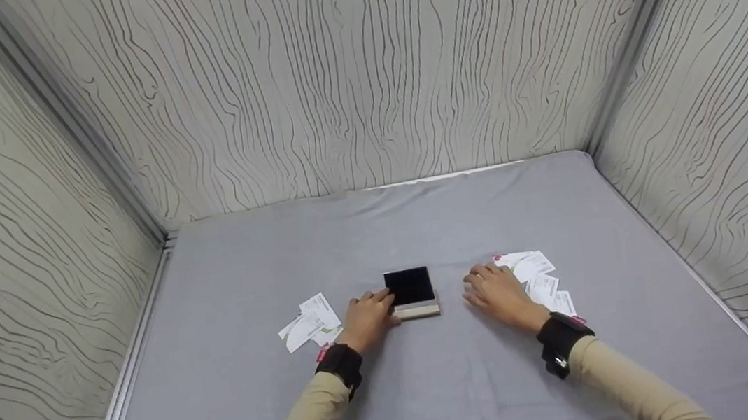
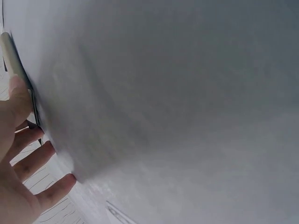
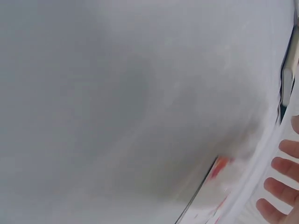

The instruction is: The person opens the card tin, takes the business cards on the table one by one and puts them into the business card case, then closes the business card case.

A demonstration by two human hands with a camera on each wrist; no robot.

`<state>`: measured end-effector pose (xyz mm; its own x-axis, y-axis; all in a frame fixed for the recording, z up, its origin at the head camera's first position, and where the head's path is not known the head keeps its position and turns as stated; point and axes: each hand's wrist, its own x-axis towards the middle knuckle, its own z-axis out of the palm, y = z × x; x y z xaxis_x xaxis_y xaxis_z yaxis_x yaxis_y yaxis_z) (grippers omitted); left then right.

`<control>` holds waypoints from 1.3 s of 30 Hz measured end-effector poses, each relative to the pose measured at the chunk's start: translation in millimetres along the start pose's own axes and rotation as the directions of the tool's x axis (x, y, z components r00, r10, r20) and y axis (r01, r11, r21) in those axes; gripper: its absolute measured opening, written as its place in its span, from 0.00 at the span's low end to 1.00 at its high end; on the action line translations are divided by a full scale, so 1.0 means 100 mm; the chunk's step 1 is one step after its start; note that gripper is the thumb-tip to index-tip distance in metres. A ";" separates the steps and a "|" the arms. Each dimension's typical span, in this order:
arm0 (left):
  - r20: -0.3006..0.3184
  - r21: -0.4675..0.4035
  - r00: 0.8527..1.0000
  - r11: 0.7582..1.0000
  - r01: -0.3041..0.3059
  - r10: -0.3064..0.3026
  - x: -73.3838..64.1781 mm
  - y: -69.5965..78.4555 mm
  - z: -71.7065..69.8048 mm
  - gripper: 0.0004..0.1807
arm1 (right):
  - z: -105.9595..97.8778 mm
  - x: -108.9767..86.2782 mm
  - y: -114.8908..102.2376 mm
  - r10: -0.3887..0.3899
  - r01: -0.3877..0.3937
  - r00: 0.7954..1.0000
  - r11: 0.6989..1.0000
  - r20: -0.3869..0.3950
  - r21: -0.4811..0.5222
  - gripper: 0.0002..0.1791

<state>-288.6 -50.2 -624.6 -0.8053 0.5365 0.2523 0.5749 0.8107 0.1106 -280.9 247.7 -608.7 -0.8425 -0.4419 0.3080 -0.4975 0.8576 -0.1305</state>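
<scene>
A black square panel [image 1: 409, 285] with a pale wooden strip [image 1: 417, 311] along its near edge lies on the grey cloth at the middle. My left hand [image 1: 368, 316] holds it by the left side, the thumb at the strip's end and a finger at the black edge. In the left wrist view the other fingers spread toward the cloth. To the right of the panel, apart from it, my right hand [image 1: 500, 296] hovers low with loosely bent fingers and nothing in them. White printed cards [image 1: 534, 265] lie just beyond and beside that hand.
More white cards [image 1: 309, 323] overlap in a pile left of my left hand. Grey cloth [image 1: 267, 257] covers the table. Wood-grain patterned walls [image 1: 346, 86] stand at the back and both sides, with grey metal posts in the corners.
</scene>
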 end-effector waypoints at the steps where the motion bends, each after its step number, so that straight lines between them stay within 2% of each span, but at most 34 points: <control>1: -0.002 -0.003 1.000 1.000 0.001 -0.001 0.00 0.00 0.00 0.26 | -0.02 -0.04 0.04 0.022 -0.021 1.000 1.000 0.010 -0.006 0.16; 10: -0.004 -0.051 1.000 0.999 0.008 -0.008 -0.01 -0.02 0.00 0.26 | -0.14 -0.35 0.27 0.134 -0.131 0.985 0.991 0.105 -0.032 0.25; 17: -0.008 -0.045 1.000 0.999 0.006 -0.006 -0.02 -0.01 -0.01 0.25 | -0.18 -0.39 0.36 0.183 -0.186 0.972 0.982 0.146 0.011 0.32; 26: 0.014 -0.037 1.000 0.999 0.008 -0.007 -0.01 0.01 -0.02 0.25 | -0.23 -0.38 0.43 0.224 -0.248 0.955 0.963 0.197 0.107 0.31; 32: 0.018 -0.042 1.000 0.999 0.014 -0.013 0.00 0.02 -0.03 0.25 | -0.26 -0.37 0.42 0.185 -0.206 0.972 0.966 0.144 0.155 0.29; 39: 0.014 -0.044 1.000 0.999 0.018 -0.017 0.00 0.01 -0.03 0.26 | -0.32 -0.28 0.36 0.062 -0.075 0.996 0.971 0.066 0.227 0.17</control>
<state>-287.6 -49.9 -621.9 -0.8170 0.5257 0.2368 0.5662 0.8092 0.1571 -268.7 299.1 -592.2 -0.8834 -0.4044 0.2368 -0.4666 0.8063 -0.3636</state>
